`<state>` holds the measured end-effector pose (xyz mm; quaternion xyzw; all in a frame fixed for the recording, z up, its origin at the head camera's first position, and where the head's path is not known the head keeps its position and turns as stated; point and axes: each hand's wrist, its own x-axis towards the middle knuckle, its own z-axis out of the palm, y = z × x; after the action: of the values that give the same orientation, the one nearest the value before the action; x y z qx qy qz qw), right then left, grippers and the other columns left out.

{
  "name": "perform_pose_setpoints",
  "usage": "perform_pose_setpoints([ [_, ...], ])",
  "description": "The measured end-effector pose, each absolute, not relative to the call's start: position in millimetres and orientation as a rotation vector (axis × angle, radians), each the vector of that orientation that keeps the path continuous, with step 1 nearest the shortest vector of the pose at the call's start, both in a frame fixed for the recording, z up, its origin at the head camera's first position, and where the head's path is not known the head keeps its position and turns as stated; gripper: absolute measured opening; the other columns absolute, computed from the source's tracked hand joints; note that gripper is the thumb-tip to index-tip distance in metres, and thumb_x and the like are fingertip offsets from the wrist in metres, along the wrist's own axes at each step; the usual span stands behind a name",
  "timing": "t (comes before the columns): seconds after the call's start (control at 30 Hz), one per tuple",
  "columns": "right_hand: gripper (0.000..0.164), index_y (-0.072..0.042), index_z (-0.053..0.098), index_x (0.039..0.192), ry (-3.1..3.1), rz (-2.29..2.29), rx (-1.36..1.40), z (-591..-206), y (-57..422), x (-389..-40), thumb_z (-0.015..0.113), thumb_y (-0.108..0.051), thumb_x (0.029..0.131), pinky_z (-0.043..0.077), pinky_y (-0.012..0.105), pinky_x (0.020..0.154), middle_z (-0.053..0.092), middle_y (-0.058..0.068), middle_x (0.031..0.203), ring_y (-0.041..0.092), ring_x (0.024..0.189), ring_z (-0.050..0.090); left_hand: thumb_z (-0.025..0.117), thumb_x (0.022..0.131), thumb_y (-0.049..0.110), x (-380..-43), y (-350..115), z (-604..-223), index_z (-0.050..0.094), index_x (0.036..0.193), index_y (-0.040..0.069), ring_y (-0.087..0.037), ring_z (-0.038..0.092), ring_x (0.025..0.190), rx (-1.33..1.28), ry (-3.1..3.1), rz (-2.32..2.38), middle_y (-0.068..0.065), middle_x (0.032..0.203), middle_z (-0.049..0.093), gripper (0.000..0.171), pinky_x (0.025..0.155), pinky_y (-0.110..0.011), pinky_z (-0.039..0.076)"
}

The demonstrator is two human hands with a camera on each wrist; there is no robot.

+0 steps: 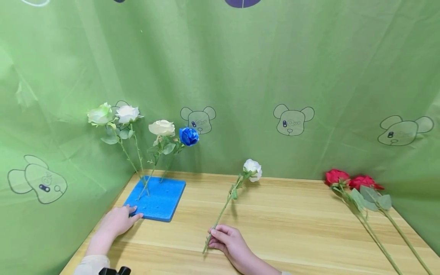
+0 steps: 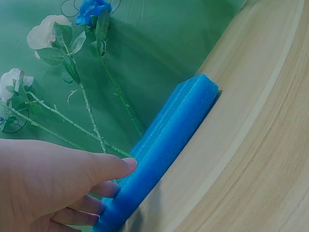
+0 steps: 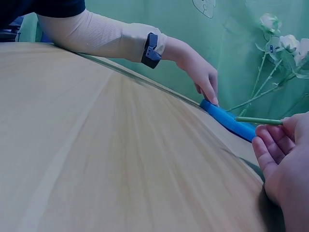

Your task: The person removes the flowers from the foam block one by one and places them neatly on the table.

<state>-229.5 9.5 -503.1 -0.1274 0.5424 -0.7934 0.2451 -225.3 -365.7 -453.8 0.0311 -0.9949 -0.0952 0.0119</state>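
Currently, I see my right grip [image 1: 231, 243] pinching a white rose [image 1: 253, 170] low on its stem [image 1: 222, 212]; leftward of it, my left grip [image 1: 118, 221], thumb apart from fingers, rests on a blue foam pad [image 1: 159, 209].

On the L side I see a cream ribbed sleeve [image 3: 107, 36], blk upper sleeve [image 3: 60, 7] above, dk wrist cam [image 3: 151, 52] strapped on.
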Motion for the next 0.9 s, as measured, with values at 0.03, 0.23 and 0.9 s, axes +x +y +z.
perform_pose_setpoints([
  [0.03, 0.006, -0.006, 0.066, 0.095, 1.48, -2.161, -0.348, -503.3, 12.7, -229.3, 0.062, -0.01, 0.094, 0.059, 0.026, 0.081, 0.068, -0.001, 0.094, 0.009, 0.081, 0.066, 0.057, 0.094, 0.048, -224.9, -365.6, -454.0, 0.062, 0.129, 0.004, -0.055, 0.047, 0.125, 0.095, -3.099, -0.294, -0.033, 0.136, 0.051, 0.057, 0.099, -0.066, 0.042],
  [0.23, 0.012, -0.004, 0.066, 0.101, 1.496, -2.142, -0.35, -503.6, 30.8, -227.8, 0.061, -0.012, 0.095, 0.059, 0.026, 0.083, 0.068, -0.003, 0.091, 0.008, 0.082, 0.065, 0.058, 0.094, 0.045, -223.1, -365.3, -454.8, 0.063, 0.127, 0.003, -0.055, 0.049, 0.122, 0.085, -3.085, -0.283, -0.032, 0.134, 0.054, 0.054, 0.098, -0.065, 0.043],
  [0.9, 0.013, -0.013, 0.068, 0.102, 1.512, -2.16, -0.31, -498.7, 86.3, -221.4, 0.056, -0.014, 0.098, 0.057, 0.019, 0.079, 0.066, -0.007, 0.094, 0.005, 0.082, 0.064, 0.057, 0.094, 0.048, -224.8, -365.5, -452.8, 0.062, 0.129, 0.004, -0.055, 0.048, 0.124, 0.1, -3.104, -0.296, -0.032, 0.136, 0.052, 0.056, 0.098, -0.065, 0.043],
])
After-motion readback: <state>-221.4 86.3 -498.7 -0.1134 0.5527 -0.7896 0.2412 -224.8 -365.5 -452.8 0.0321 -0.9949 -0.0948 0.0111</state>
